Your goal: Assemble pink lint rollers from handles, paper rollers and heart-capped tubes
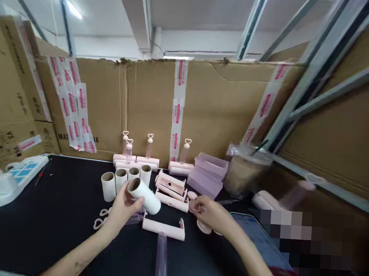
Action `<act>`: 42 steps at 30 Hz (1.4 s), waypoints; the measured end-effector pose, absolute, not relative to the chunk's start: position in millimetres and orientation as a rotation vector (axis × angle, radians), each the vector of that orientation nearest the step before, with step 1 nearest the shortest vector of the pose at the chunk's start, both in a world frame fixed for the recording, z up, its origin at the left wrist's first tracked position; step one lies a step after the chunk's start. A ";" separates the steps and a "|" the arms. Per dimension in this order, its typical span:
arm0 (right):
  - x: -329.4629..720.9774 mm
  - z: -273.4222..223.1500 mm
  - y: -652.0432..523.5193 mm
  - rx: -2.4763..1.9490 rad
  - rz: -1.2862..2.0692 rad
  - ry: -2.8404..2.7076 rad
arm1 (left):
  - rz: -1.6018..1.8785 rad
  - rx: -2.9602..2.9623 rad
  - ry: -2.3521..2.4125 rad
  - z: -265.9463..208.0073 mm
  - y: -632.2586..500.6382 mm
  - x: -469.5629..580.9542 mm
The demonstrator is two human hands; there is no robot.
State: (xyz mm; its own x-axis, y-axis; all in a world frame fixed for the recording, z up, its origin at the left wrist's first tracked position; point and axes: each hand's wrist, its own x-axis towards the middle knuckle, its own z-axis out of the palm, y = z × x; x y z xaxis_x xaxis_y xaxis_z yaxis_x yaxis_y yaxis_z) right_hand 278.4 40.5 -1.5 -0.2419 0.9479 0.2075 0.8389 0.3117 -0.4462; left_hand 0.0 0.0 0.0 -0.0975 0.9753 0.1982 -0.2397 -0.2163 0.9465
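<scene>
My left hand (119, 213) is wrapped round a white roll (148, 198) with a brown cardboard core, tilted above the table. My right hand (212, 214) reaches to a group of pink round caps, its fingers closed on one cap (193, 206); another cap (204, 226) lies just under the hand. Below the roll sits a pink roller frame (164, 229) with a clear purplish tube handle (162, 257) pointing toward me. Heart-ended handles (99, 223) lie partly hidden behind my left hand. More pink frames (171, 199) are stacked between the hands.
Several white rolls (108, 187) stand upright behind my left hand. Finished-looking rollers with heart handles (182, 167) line the cardboard wall (149, 102). A purple box (205, 181), a bagged container (244, 175) and a phone (259, 242) are at right; a power strip (26, 170) lies left.
</scene>
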 end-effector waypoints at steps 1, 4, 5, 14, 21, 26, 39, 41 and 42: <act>277.9 3.5 37.9 -1.581 0.286 -2.122 | 1.511 1.094 0.953 0.6 -2.6 -0.6; 270.2 16.0 27.9 -1.462 0.332 -2.035 | 1.461 1.015 0.862 1.7 -10.0 -1.0; 264.7 18.4 23.5 -1.371 0.409 -1.994 | 1.440 0.998 0.797 1.8 -12.2 -0.6; 223.6 2.0 0.3 -0.921 1.100 -1.715 | 1.233 1.041 0.626 0.7 -20.2 6.0; 226.3 2.6 3.0 -0.939 1.135 -1.681 | 1.199 1.005 0.617 0.6 -22.4 7.6; 224.4 6.9 -0.4 -0.957 1.139 -1.664 | 1.193 1.005 0.610 1.0 -22.5 8.0; 243.3 20.1 6.1 -1.002 0.823 -1.697 | 1.344 1.146 0.720 12.5 -18.4 -7.4; 256.4 23.6 10.1 -1.184 0.544 -1.725 | 1.543 1.255 0.811 21.7 -14.1 -21.6; 263.0 24.2 12.3 -1.302 0.386 -1.753 | 1.647 1.334 0.884 27.2 -12.0 -30.4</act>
